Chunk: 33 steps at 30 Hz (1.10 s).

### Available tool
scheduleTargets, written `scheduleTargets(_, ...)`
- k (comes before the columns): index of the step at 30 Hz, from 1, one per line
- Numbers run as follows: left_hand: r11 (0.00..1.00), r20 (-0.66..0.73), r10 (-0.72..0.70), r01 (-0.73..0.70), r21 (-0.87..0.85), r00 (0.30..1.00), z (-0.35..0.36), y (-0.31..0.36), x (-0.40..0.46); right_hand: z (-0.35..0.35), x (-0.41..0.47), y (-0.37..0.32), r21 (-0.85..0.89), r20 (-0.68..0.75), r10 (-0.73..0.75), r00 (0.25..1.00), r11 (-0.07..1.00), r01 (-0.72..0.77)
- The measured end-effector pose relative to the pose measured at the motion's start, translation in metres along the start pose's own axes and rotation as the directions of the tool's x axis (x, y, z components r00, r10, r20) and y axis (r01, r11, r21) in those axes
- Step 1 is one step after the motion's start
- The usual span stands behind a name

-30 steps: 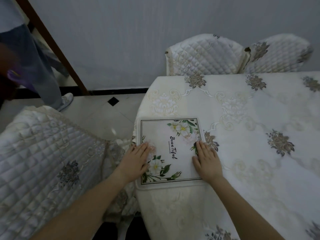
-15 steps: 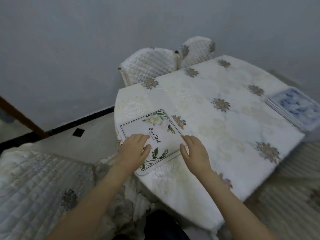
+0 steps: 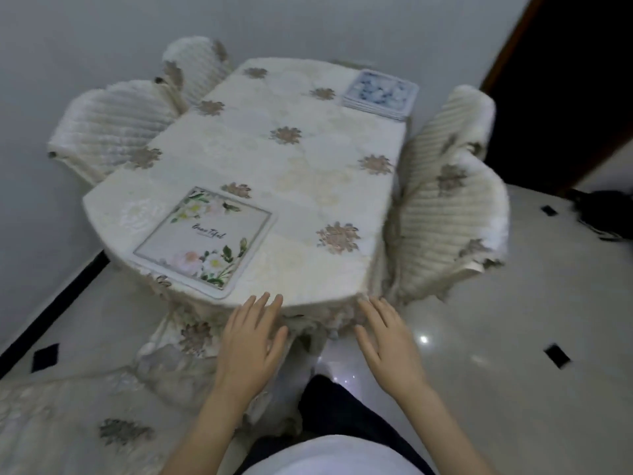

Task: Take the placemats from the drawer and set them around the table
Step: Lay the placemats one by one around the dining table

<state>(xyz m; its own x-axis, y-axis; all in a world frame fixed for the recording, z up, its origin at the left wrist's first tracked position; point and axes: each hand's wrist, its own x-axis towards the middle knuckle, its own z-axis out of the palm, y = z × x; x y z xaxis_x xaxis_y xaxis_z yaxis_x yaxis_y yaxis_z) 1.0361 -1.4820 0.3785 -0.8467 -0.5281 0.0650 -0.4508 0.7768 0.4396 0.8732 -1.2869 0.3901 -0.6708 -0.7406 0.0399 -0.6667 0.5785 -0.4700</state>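
A white placemat with flowers and dark lettering (image 3: 205,238) lies flat at the near left end of the table (image 3: 308,186), which wears a cream cloth with brown flower motifs. A stack of blue-and-white placemats (image 3: 380,94) rests at the table's far right corner. My left hand (image 3: 251,341) hovers just off the near table edge, fingers spread, holding nothing. My right hand (image 3: 387,341) is beside it, also spread and empty, below the table's near right corner.
Quilted cream chairs stand around the table: two at the left (image 3: 113,125), two at the right (image 3: 452,207), one at the near left (image 3: 68,426). Glossy tiled floor (image 3: 513,337) lies to the right. A dark doorway (image 3: 582,80) is at the far right.
Both hands have lifted off the flowered placemat and drawn back past the table edge. My view has swung right, bringing the right-hand chairs and the blue placemat stack into sight.
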Motion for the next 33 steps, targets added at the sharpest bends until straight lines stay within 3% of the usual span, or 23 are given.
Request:
scheduleTargets(6,0.996,0.08,0.078,-0.081,0.029,0.994,0.018,0.038,-0.002,-0.028,-0.065,0.055,0.037,-0.071,0.251,0.965,0.968,-0.249)
scheduleTargets(11,0.968,0.128,0.236,-0.245,0.06,0.963,0.038,0.108,0.03,-0.057,-0.097,0.114,0.052,-0.148,0.347,0.926,0.938,-0.344)
scheduleTargets(22,0.813,0.213,0.573,-0.583,-0.018,0.792,0.17,0.389,0.073,-0.184,-0.172,0.307,0.004,-0.247,0.47,0.848,0.875,-0.484)
scheduleTargets(33,0.816,0.255,0.569,-0.576,-0.053,0.782,0.231,0.499,0.147,-0.245,-0.15,0.441,0.035,-0.239,0.524,0.817,0.846,-0.533)
